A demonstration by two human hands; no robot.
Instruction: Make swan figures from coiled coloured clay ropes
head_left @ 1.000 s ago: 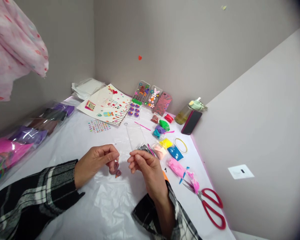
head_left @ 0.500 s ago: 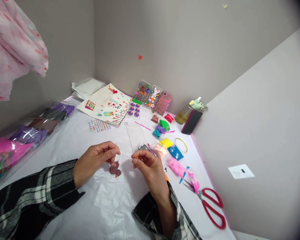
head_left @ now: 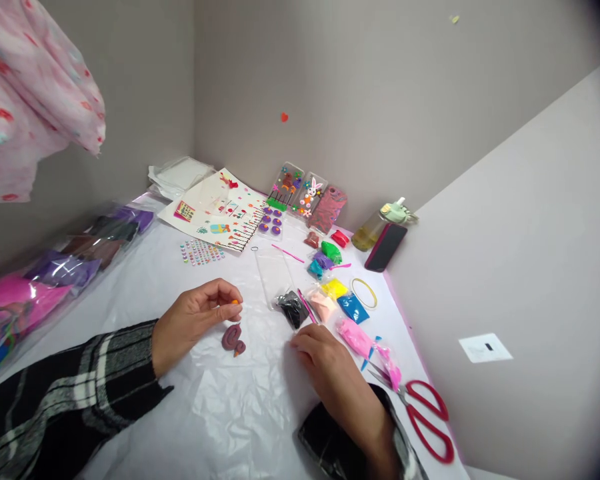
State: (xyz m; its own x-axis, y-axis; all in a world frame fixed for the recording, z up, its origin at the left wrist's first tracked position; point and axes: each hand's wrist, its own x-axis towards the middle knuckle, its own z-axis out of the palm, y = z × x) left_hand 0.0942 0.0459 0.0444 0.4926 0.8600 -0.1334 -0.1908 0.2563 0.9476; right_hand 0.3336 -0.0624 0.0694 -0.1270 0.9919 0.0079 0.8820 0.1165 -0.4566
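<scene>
Clay figure lies just beside the left hand, whose fingertips pinch an orange bit.

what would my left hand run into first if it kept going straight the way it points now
Probably the clear phone case, with the black packet just behind it. Your left hand may be high enough to pass over both; its height is unclear.

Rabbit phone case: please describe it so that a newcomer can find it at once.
At the far side of the white-covered table, find the large decorated paper sheet. Just to its right, the rabbit phone case sits between a clear case with black stems and a reddish marbled case. It alone bears a white rabbit with long ears.
</scene>
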